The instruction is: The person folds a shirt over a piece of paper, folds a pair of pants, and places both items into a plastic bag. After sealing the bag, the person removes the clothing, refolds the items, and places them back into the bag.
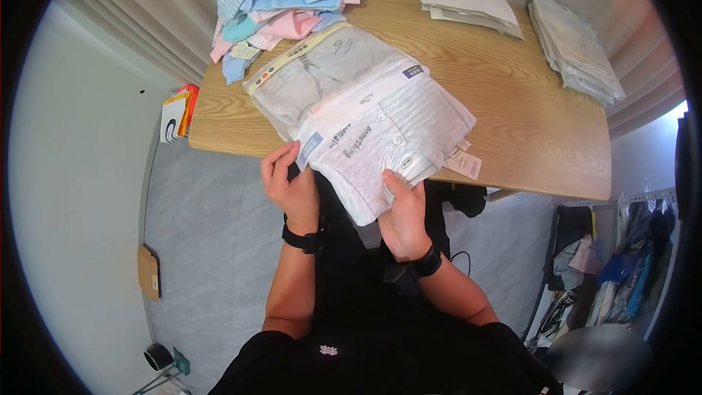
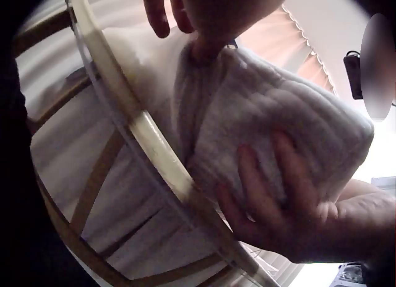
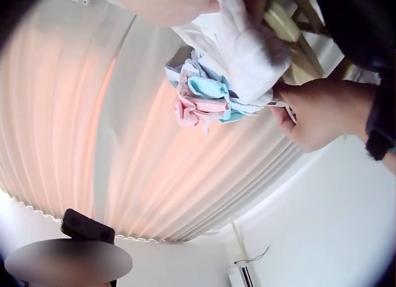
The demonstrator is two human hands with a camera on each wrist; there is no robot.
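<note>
A folded light-grey striped baby top [image 1: 395, 132] with buttons and printed lettering is held over the table's front edge. My right hand [image 1: 404, 223] grips its near edge, thumb on top. In the left wrist view, the fingers [image 2: 294, 169] of that hand spread under the cloth. My left hand [image 1: 289, 186] pinches the left corner of a clear plastic bag [image 1: 292, 102], beside a blue-grey label [image 1: 310, 143]. The bag has a yellow printed strip and a handwritten number, and more grey clothing shows inside it. A paper tag [image 1: 463, 164] hangs out at the right of the top.
A heap of pastel baby clothes [image 1: 285, 0] lies at the table's back left. Flat white packages [image 1: 468, 0] sit at the back, and a stack of clear-bagged clothing [image 1: 574, 47] at the right. Clothes hang on a rack [image 1: 621, 271] at lower right.
</note>
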